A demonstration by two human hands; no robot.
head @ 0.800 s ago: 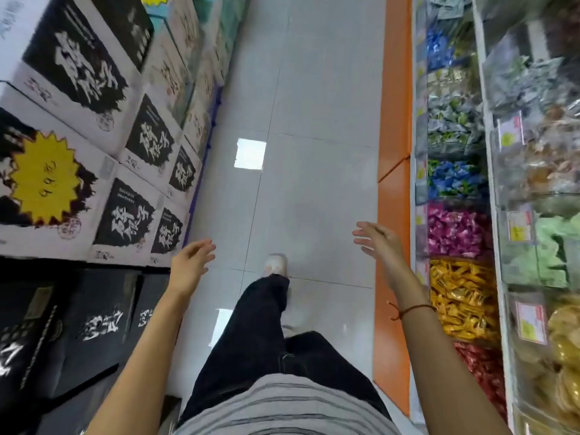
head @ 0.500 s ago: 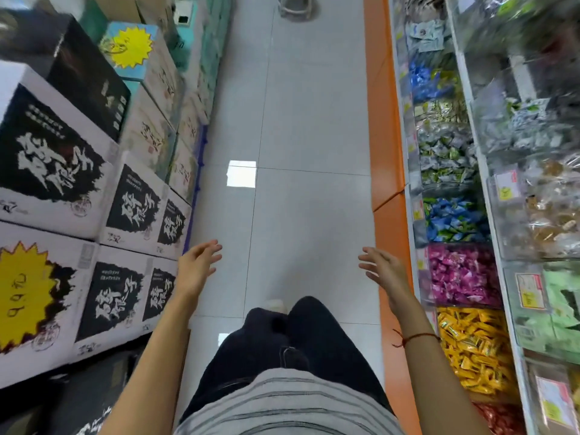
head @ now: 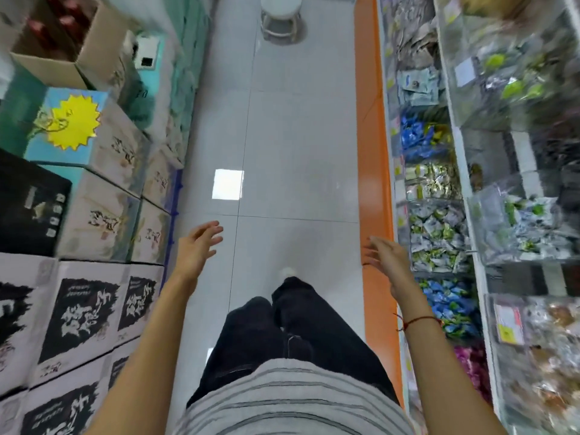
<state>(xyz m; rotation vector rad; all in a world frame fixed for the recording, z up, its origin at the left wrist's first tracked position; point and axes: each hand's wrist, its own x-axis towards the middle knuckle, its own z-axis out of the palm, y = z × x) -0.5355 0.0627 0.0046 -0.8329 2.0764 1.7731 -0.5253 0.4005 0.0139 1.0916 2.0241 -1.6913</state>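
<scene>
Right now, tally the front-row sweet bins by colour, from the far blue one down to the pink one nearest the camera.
Blue bins: 2
Silver-gold bin: 1
White-and-green bin: 1
Pink bin: 1
Total: 5

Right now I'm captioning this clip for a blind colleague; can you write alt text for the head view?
A person's left hand and right hand reach forward, open and holding nothing, above a tiled floor in a narrow shop aisle. Stacked printed cartons line their left, clear bins of wrapped sweets their right, and a white stool stands ahead.
</scene>
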